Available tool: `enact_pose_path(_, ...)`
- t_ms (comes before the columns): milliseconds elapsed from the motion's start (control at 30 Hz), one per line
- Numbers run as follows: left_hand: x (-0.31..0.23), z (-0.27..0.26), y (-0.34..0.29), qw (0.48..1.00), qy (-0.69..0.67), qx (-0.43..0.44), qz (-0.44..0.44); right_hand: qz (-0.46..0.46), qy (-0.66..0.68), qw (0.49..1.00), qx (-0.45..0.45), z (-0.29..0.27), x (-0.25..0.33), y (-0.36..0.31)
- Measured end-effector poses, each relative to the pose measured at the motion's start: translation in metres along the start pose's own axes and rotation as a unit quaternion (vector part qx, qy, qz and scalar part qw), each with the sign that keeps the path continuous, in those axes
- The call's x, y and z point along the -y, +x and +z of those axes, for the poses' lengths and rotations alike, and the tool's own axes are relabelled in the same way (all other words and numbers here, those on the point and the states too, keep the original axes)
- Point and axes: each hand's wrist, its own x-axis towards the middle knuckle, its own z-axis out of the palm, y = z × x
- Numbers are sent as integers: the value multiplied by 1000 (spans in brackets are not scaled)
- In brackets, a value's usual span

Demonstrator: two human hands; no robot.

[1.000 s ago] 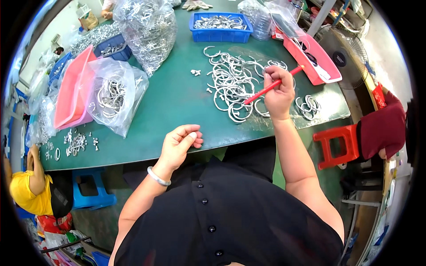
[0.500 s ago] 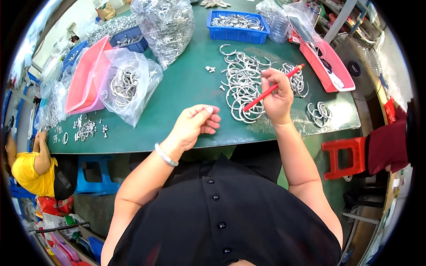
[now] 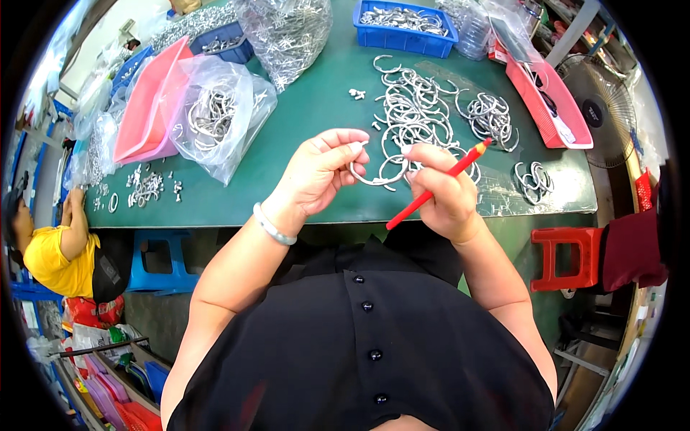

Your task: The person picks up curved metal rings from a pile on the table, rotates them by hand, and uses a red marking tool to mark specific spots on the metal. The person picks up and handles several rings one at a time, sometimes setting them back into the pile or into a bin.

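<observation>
1. Silver metal makes up the curved ring (image 3: pixel 367 182), a C-shaped piece held above the near part of the green table (image 3: pixel 316 108); its bowed side faces the wearer and its gap faces roughly away.
2. The left hand (image 3: pixel 325 170) pinches one ring end between thumb and forefinger, the other fingers curled.
3. The right hand (image 3: pixel 447 192) grips a red pencil (image 3: pixel 408 210), fingertips beside the ring's other end; whether they touch it, I cannot tell.
4. The pencil's long axis runs diagonally: sharpened tip up and right, away from the wearer, blunt end down and left toward the body.
5. The table's near edge passes just below the hands, close to the blunt end.
6. Beyond the hands, the ring pile (image 3: pixel 413 108) crowds the space.
7. The widest bare surface lies left, between the left hand and a clear bag (image 3: pixel 248 118).
8. Right, a narrower bare strip separates the pile from a small ring cluster (image 3: pixel 528 191).
</observation>
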Motion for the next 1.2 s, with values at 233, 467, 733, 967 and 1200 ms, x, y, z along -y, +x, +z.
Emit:
enact_pose_path(233,8,6,-27,985,82,-83,126,416,321,849,-52,16,9,-20)
enact_pose_path(467,8,-1,-36,983,112,-82,122,466,424,776,-37,22,9,-10)
enact_pose_path(733,14,-12,-39,990,58,-85,94,505,430,745,-69,30,7,-11)
enact_pose_path(967,20,-21,-44,997,8,-45,66,525,416,738,-77,35,7,-13)
enact_pose_path(1200,20,-21,-49,997,2,-45,67,533,418,732,-77,37,8,-12)
